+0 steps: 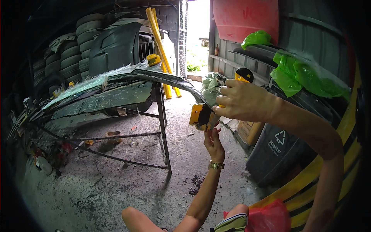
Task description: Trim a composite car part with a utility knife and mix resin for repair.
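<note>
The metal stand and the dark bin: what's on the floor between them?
In the head view, dark crumbs lie on the floor there, the left forearm crossing in front.

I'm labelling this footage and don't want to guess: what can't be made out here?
All in the head view:
Yellow-and-black piece behind the right hand: lower part, hidden by that hand.
Yellow plate in the left hand: far side, turned away.
Red plastic: remainder, cut off by the lower edge.
Dark crumbs on the floor: too small to identify.
</note>
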{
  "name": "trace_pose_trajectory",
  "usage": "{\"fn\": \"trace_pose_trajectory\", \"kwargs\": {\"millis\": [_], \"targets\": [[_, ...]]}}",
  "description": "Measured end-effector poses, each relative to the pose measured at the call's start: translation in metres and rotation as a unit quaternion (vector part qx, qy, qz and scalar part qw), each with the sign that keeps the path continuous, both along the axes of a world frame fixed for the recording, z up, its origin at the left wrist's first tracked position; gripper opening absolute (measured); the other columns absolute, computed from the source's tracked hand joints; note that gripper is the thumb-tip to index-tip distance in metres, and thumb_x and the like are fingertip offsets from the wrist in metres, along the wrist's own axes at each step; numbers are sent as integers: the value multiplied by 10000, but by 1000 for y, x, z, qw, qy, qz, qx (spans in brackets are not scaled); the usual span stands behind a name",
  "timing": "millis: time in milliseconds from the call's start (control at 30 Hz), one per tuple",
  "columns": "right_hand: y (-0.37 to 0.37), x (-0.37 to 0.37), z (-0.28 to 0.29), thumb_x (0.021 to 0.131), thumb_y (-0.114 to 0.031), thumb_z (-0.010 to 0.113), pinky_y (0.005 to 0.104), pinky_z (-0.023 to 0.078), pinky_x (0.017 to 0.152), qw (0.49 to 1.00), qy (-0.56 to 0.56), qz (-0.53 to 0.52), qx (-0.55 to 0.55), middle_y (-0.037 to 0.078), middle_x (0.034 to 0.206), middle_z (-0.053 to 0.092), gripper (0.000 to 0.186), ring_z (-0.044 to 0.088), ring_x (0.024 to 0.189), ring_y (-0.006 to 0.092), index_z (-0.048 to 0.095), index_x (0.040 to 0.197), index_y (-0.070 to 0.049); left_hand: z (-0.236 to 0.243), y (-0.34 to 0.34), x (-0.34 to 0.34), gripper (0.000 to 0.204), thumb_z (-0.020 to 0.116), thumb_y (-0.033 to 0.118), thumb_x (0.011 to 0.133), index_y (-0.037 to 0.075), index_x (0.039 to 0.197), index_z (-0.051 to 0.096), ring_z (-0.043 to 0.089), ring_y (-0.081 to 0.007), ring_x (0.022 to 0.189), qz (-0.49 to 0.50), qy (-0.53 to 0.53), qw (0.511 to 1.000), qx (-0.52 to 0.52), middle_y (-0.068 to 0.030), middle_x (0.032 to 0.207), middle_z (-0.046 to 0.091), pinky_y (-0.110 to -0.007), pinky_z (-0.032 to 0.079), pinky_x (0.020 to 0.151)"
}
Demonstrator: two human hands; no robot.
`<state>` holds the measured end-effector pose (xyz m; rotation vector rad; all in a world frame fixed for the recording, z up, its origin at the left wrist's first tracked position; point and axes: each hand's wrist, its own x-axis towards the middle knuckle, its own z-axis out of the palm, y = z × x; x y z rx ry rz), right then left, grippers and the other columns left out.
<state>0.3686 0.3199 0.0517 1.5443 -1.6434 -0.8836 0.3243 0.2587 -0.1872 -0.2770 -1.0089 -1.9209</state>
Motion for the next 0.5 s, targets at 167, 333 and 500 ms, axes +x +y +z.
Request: {"fn": "trace_pose_trajectory", "kwargs": {"millis": [167,333,500], "targets": [[-12,1,-11,750,-145,602,303,454,798,1000,-18,13,14,6,709,601,77,611,782,165,619,680,-116,-11,1,0,303,473,206,956,28,1198,519,571,-180,1053,1,-26,999,21,-97,1140,585,-338,494,820],[-14,8,-22,738,-178,615,286,445,737,1000,26,8,-2,20,700,604,105,615,767,168,560,677,-112,-15,2,-5,273,511,150,939,24,1181,509,554,-147,1020,-35,-47,998,30,-71,1115,586,-310,467,861],[-14,9,-25,742,-180,615,291,446,718,999,41,9,-4,22,688,606,82,619,751,167,580,708,-114,6,16,2,433,562,114,911,55,1302,386,502,-153,1106,-42,4,996,73,-75,1219,519,-303,417,926]]}}
